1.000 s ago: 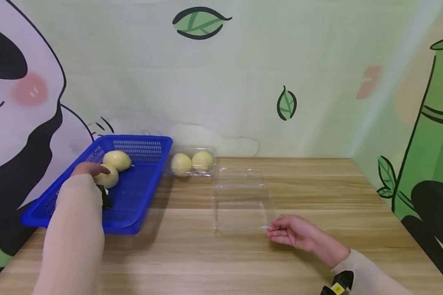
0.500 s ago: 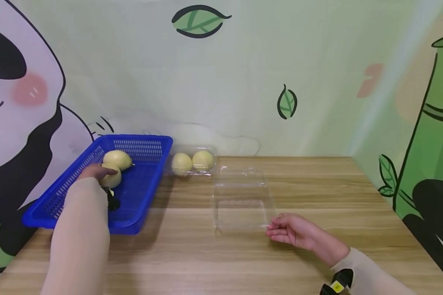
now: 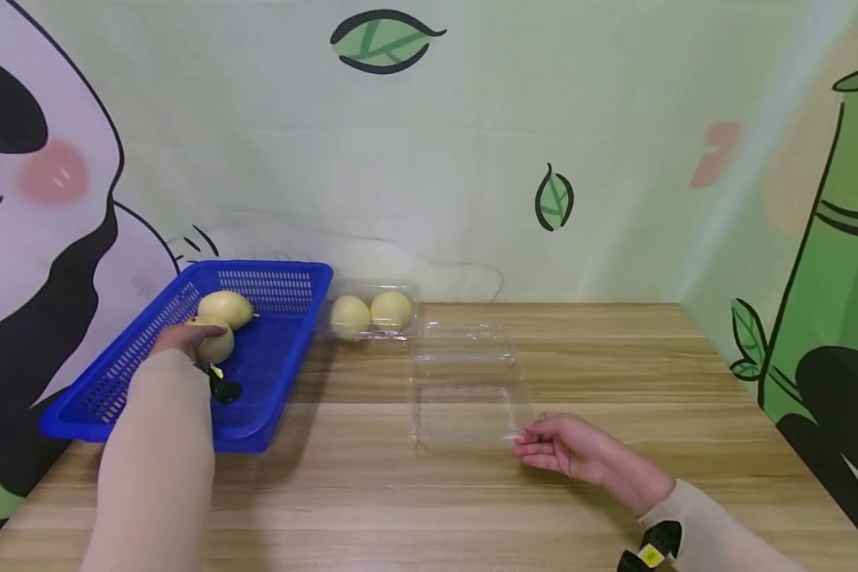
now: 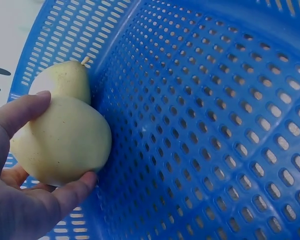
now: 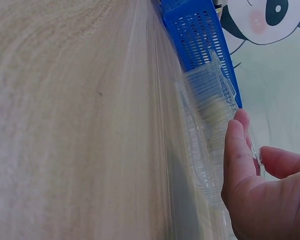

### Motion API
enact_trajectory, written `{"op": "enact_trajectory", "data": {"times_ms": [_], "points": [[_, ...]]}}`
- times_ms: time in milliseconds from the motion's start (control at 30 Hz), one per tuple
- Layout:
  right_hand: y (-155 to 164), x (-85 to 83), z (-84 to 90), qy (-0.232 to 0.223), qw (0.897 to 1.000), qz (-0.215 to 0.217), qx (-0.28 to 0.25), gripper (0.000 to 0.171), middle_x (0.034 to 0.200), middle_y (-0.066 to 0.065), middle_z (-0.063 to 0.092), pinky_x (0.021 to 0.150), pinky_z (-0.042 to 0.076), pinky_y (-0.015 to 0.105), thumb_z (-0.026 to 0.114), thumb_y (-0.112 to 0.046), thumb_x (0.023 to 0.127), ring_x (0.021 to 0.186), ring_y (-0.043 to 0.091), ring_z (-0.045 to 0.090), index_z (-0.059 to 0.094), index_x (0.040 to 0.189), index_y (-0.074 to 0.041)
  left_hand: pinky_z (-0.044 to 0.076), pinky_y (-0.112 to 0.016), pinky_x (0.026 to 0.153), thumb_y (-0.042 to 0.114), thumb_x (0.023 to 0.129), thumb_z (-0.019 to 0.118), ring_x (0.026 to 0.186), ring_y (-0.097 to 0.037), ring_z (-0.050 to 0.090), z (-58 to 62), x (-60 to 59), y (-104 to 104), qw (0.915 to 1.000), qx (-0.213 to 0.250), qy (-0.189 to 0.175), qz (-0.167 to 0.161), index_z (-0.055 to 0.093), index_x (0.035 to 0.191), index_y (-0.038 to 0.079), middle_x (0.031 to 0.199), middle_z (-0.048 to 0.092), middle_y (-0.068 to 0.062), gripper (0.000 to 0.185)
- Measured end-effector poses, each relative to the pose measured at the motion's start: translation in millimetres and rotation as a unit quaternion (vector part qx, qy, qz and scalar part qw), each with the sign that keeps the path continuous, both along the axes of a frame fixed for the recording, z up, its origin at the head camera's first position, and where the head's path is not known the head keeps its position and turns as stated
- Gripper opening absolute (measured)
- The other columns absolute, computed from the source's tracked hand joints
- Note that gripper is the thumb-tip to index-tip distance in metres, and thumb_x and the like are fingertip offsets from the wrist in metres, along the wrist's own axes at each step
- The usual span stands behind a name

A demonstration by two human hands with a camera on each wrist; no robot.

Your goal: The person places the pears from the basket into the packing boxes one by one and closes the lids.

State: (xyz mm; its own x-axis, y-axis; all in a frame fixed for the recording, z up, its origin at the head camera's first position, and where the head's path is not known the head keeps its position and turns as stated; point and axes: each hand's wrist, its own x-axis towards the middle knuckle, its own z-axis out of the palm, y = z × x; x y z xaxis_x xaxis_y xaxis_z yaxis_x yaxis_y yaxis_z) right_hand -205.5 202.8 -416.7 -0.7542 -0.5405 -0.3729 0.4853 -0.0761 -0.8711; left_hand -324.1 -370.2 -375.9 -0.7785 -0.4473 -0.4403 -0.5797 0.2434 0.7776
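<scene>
My left hand grips a pale yellow pear inside the blue plastic basket, thumb on one side and fingers under the other. Just behind it lies a second pear with a short stem, overlapped by the held one. On the table, a clear plastic clamshell box stands with its lid up. My right hand pinches the near right corner of this box between thumb and fingers; the right wrist view shows the thumb at its rim.
Another clear box with two pale yellow fruits stands at the back, between basket and wall. The wooden table meets a printed cloth backdrop behind.
My left hand has shifted slightly right along the pear and closed round it, its wrist turning a little. The right hand and the box have stayed in place.
</scene>
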Motion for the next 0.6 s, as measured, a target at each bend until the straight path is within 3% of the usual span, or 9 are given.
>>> {"op": "enact_trajectory", "data": {"times_ms": [233, 333, 433, 500, 600], "points": [[-0.6, 0.6, 0.7, 0.001, 1.000, -0.001, 0.001, 0.019, 0.088, -0.003, 0.071, 0.084, 0.061, 0.019, 0.038, -0.006, 0.107, 0.086, 0.007, 0.074, 0.055, 0.100, -0.009, 0.034, -0.054, 0.125, 0.034, 0.095, 0.064, 0.149, -0.045, 0.034, 2.2, 3.2, -0.6, 0.9999, 0.003, 0.010, 0.000, 0.015, 0.159, -0.009, 0.167, 0.022, -0.030, 0.091], [-1.1, 0.9, 0.0, 0.005, 1.000, 0.002, 0.001, 0.017, 0.089, -0.003, 0.071, 0.084, 0.061, 0.019, 0.038, -0.007, 0.107, 0.086, 0.007, 0.074, 0.054, 0.100, -0.008, 0.049, -0.049, 0.111, 0.031, 0.093, 0.067, 0.134, -0.042, 0.044, 1.0, 2.9, -3.3, 0.9997, -0.010, 0.020, -0.010, 0.021, 0.157, -0.010, 0.160, 0.031, -0.032, 0.088], [-1.5, 0.9, -0.6, 0.008, 1.000, 0.003, 0.003, 0.016, 0.089, -0.003, 0.071, 0.085, 0.061, 0.019, 0.039, -0.007, 0.108, 0.087, 0.007, 0.074, 0.054, 0.101, -0.008, 0.052, -0.045, 0.100, 0.029, 0.092, 0.068, 0.126, -0.039, 0.046, 0.8, 2.3, -6.8, 0.9991, -0.011, 0.034, -0.023, 0.025, 0.156, -0.008, 0.155, 0.035, -0.030, 0.086], [-1.2, 1.0, -0.3, 0.009, 1.000, 0.002, 0.003, 0.015, 0.089, -0.003, 0.071, 0.085, 0.061, 0.019, 0.040, -0.008, 0.108, 0.087, 0.007, 0.074, 0.053, 0.101, -0.008, 0.050, -0.048, 0.108, 0.028, 0.092, 0.069, 0.135, -0.042, 0.043, 2.6, 2.3, -9.4, 0.9988, 0.003, 0.038, -0.032, 0.024, 0.157, -0.005, 0.161, 0.030, -0.030, 0.086], [-0.3, 0.6, -0.4, 0.007, 1.000, 0.002, 0.002, 0.015, 0.089, -0.002, 0.071, 0.085, 0.061, 0.019, 0.040, -0.008, 0.108, 0.087, 0.007, 0.074, 0.053, 0.101, -0.007, 0.036, -0.054, 0.123, 0.029, 0.095, 0.067, 0.151, -0.046, 0.029, 8.1, 3.0, -13.0, 0.9977, 0.025, 0.033, -0.053, 0.022, 0.159, -0.004, 0.169, 0.017, -0.028, 0.084]]}}
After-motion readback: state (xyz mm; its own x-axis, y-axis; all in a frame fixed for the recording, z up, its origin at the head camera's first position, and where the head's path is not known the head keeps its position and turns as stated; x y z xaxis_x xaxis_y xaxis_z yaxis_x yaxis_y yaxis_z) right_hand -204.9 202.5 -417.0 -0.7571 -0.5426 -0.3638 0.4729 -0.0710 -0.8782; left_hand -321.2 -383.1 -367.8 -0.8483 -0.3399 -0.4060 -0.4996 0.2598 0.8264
